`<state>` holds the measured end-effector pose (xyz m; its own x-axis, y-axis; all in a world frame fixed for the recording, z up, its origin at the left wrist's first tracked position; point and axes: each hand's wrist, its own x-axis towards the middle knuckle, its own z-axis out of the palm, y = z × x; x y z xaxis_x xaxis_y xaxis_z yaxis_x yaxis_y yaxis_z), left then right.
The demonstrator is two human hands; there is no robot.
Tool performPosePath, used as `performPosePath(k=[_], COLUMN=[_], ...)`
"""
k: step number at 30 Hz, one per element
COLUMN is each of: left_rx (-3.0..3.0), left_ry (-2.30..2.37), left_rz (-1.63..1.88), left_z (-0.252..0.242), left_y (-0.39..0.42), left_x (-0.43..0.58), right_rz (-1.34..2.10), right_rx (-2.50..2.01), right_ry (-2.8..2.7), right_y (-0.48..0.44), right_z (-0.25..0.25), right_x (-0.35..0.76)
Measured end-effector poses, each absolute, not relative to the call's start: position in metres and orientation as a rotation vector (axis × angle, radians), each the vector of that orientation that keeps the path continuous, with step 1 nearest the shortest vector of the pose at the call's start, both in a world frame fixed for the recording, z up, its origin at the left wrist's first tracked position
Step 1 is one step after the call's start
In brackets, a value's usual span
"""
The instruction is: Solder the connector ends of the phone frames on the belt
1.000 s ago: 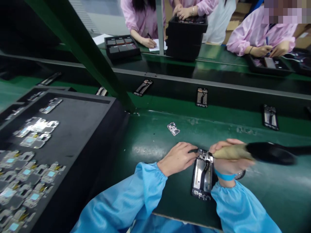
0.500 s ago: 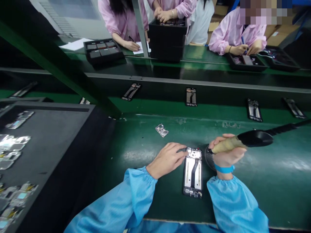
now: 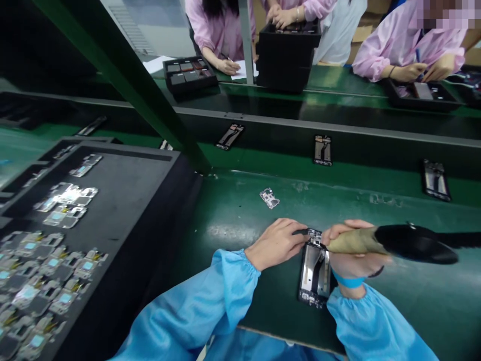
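A phone frame [image 3: 314, 273] lies open-side up on the green bench in front of me. My left hand [image 3: 277, 242] rests on its upper left corner, fingers curled and pressed against the top edge. My right hand [image 3: 351, 255] is closed around an electric screwdriver [image 3: 391, 241] with a tan grip and black body, its tip down at the top of the frame. Both arms wear blue sleeves, and a blue strap circles my right wrist. A small loose metal board [image 3: 269, 198] lies on the bench beyond my left hand.
A black tray [image 3: 124, 200] at my left holds several small boards. Phone frames [image 3: 323, 149] ride a conveyor behind the bench. A green post [image 3: 124, 80] slants across. People in pink coats work at black trays [image 3: 190, 74] on the far side.
The view swung right then back left. My right hand with the screwdriver has come back over the top of the phone frame; my left hand has stayed at its corner.
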<state>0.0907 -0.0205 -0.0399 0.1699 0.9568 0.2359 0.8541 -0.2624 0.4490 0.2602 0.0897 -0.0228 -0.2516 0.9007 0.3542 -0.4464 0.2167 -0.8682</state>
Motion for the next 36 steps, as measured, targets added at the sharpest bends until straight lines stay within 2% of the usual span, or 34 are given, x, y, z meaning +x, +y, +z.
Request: performPosePath(k=[12, 17, 20, 24, 28, 36], left_rx=[2.213, 2.163, 2.274, 2.505, 2.470, 2.164], left_ry=[1.752, 1.766, 1.564, 1.309, 1.698, 2.322], left_rz=[0.696, 0.805, 0.810, 0.600, 0.389, 0.481], left_z=[-0.039, -0.039, -0.038, -0.038, -0.036, -0.043], left_y=[-0.020, -0.021, -0.031, -0.044, -0.011, 0.120], left_x=[0.091, 0.096, 0.117, 0.145, 0.130, 0.057], right_rz=[1.431, 1.415, 1.359, 1.138, 1.076, 1.102], right_rx=[-0.480, -0.477, -0.489, -0.588, -0.677, -0.704], right_ry=[-1.279, -1.275, -1.220, -1.112, -1.107, -1.118], right_y=[0.082, 0.079, 0.092, 0.121, 0.133, 0.134], right_z=[-0.031, -0.033, -0.025, -0.014, -0.017, -0.033], right_x=[0.249, 0.246, 0.255, 0.276, 0.283, 0.281])
